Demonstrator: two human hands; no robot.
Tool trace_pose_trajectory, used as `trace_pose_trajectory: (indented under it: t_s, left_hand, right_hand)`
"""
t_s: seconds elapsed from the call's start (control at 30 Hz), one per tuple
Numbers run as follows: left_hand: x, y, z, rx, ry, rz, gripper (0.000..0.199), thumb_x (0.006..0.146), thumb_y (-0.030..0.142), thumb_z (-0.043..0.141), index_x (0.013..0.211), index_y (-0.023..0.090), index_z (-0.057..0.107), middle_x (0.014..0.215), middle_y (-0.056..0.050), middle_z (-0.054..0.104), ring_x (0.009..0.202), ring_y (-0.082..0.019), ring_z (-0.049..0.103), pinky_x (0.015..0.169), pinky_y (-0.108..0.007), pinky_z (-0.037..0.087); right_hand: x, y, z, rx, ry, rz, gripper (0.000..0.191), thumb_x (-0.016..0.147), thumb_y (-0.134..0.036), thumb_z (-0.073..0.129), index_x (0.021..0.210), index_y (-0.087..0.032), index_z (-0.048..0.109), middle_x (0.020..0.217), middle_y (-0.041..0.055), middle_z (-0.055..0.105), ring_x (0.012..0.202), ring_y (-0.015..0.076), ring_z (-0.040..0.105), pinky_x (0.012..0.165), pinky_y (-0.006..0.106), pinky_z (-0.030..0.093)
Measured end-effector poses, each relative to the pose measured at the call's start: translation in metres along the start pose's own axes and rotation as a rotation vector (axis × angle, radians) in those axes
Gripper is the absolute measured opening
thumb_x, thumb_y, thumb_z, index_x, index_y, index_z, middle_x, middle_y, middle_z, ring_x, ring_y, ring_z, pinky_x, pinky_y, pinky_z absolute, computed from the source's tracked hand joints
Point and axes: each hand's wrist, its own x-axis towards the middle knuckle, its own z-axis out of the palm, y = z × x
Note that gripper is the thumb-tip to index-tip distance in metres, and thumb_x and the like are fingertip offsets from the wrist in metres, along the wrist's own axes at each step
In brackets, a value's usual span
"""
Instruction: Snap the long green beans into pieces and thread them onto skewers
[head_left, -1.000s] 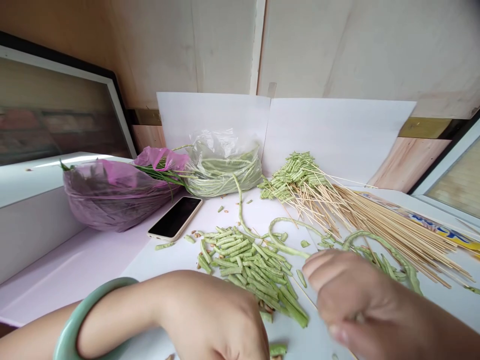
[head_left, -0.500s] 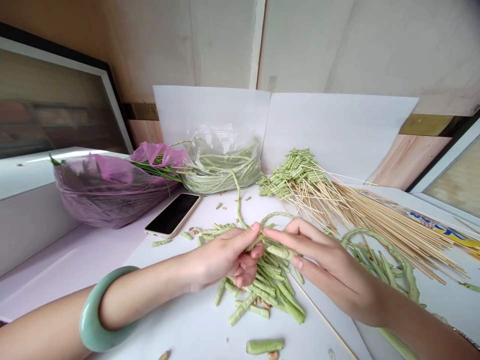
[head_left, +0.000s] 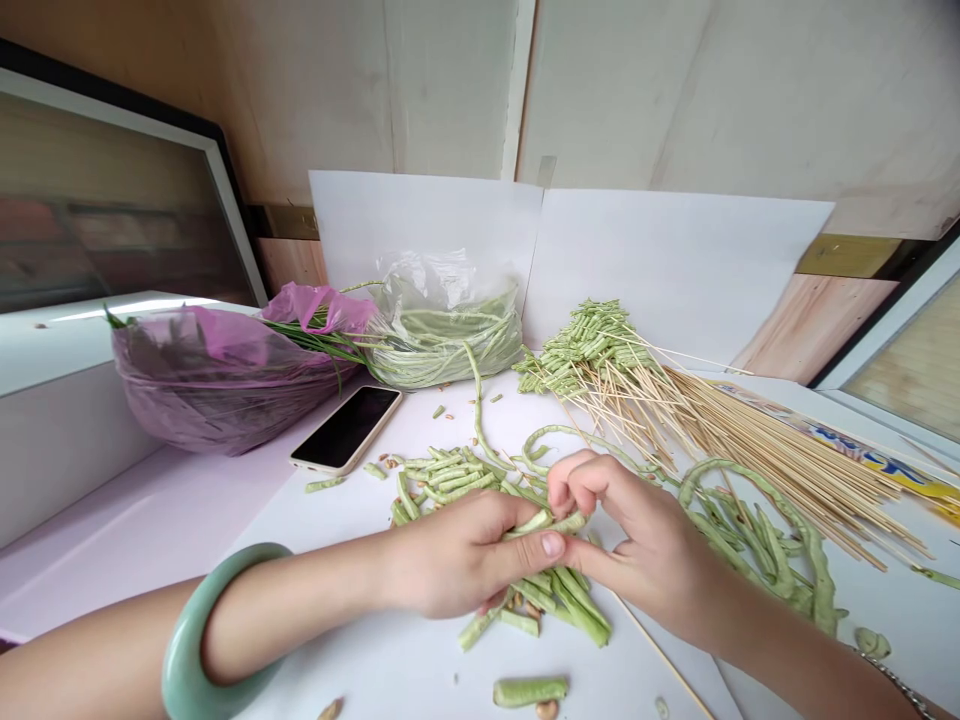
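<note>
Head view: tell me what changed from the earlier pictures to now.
The left hand and right hand have moved from apart to close together over the cut long beans, and now pinch a bean piece between them. The phone, the bag of beans and the skewered beans stayed as they were.

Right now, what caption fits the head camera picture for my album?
The left hand and right hand pinch a long bean piece above cut beans near bamboo skewers.
</note>
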Motion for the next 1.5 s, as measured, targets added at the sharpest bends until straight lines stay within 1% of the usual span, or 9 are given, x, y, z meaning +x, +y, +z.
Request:
trace_pose_trajectory:
  t_s: [0.2,0.33,0.53,0.67,0.8,0.9,1.07,1.2,1.5]
  left_hand:
    - [0.000,0.002,0.003,0.066,-0.008,-0.033,0.045,0.091,0.055,0.043,0.066,0.018,0.043,0.050,0.005,0.043,0.044,-0.007,0.043,0.043,-0.017,0.034]
    - [-0.002,0.009,-0.003,0.163,-0.045,0.099,0.043,0.093,0.048,0.044,0.063,0.018,0.044,0.052,0.005,0.042,0.049,-0.008,0.040,0.049,-0.019,0.034]
    - [0.002,0.003,-0.007,0.072,-0.441,0.394,0.040,0.092,0.042,0.046,0.058,0.021,0.042,0.053,0.001,0.045,0.051,-0.011,0.041,0.053,-0.023,0.037]
    - [0.000,-0.001,-0.006,-0.061,-0.704,0.457,0.051,0.083,0.047,0.061,0.049,0.021,0.033,0.046,0.002,0.036,0.044,-0.010,0.035,0.044,-0.023,0.030]
    - [-0.007,0.012,-0.011,-0.148,-0.468,0.299,0.051,0.085,0.056,0.056,0.051,0.020,0.041,0.046,0.002,0.041,0.044,-0.010,0.040,0.048,-0.024,0.033]
    - [-0.005,0.015,-0.012,-0.349,-0.224,0.130,0.051,0.088,0.060,0.046,0.060,0.018,0.049,0.045,0.002,0.045,0.041,-0.009,0.045,0.045,-0.023,0.031]
    - [0.007,-0.002,-0.005,-0.689,0.039,0.018,0.057,0.087,0.068,0.039,0.065,0.016,0.049,0.043,0.006,0.039,0.034,-0.006,0.040,0.038,-0.019,0.025]
    - [0.011,-0.007,-0.002,-0.775,0.089,-0.073,0.057,0.086,0.069,0.039,0.070,0.016,0.048,0.050,0.008,0.040,0.035,-0.005,0.044,0.038,-0.017,0.028]
    - [0.006,-0.006,0.003,-0.298,0.053,-0.076,0.070,0.079,0.082,0.022,0.071,0.017,0.048,0.042,0.003,0.047,0.034,-0.007,0.042,0.036,-0.017,0.031]
  right_hand:
    - [0.001,0.003,-0.002,-0.231,-0.157,-0.057,0.019,0.091,-0.020,0.058,0.082,-0.023,0.042,0.073,-0.0027,0.048,0.067,0.0151,0.047,0.061,0.028,0.038]
    - [0.005,-0.001,-0.005,-0.192,-0.308,-0.162,0.039,0.100,-0.029,0.046,0.064,-0.021,0.034,0.062,-0.0053,0.035,0.061,0.0129,0.038,0.065,0.030,0.034]
    - [0.005,-0.019,-0.004,0.261,-0.603,-0.108,0.050,0.102,-0.048,0.034,0.060,-0.020,0.033,0.060,-0.0060,0.039,0.062,0.0111,0.041,0.071,0.028,0.037]
    - [0.005,-0.022,-0.011,0.354,-0.522,-0.085,0.051,0.099,-0.045,0.043,0.058,-0.021,0.026,0.055,-0.0071,0.032,0.054,0.0104,0.033,0.064,0.027,0.035]
    - [0.006,-0.016,-0.023,0.210,-0.262,-0.088,0.046,0.095,-0.054,0.046,0.063,-0.021,0.042,0.059,-0.0048,0.038,0.058,0.0124,0.038,0.058,0.027,0.033]
    - [0.003,-0.014,-0.026,0.125,-0.241,-0.018,0.045,0.097,-0.058,0.033,0.080,-0.022,0.055,0.068,-0.0014,0.045,0.063,0.0154,0.045,0.059,0.029,0.037]
    - [-0.001,-0.012,-0.025,0.062,-0.268,0.032,0.035,0.101,-0.023,0.027,0.119,-0.028,0.057,0.091,0.0043,0.047,0.075,0.0178,0.053,0.064,0.030,0.047]
    - [-0.001,-0.009,-0.017,-0.029,-0.239,0.003,0.045,0.095,-0.011,0.039,0.135,-0.031,0.046,0.094,0.0032,0.050,0.075,0.0151,0.055,0.065,0.025,0.050]
    - [-0.005,-0.005,0.007,-0.014,-0.049,0.032,0.035,0.082,-0.003,0.061,0.099,-0.029,0.043,0.083,-0.0059,0.060,0.074,0.0122,0.061,0.068,0.021,0.050]
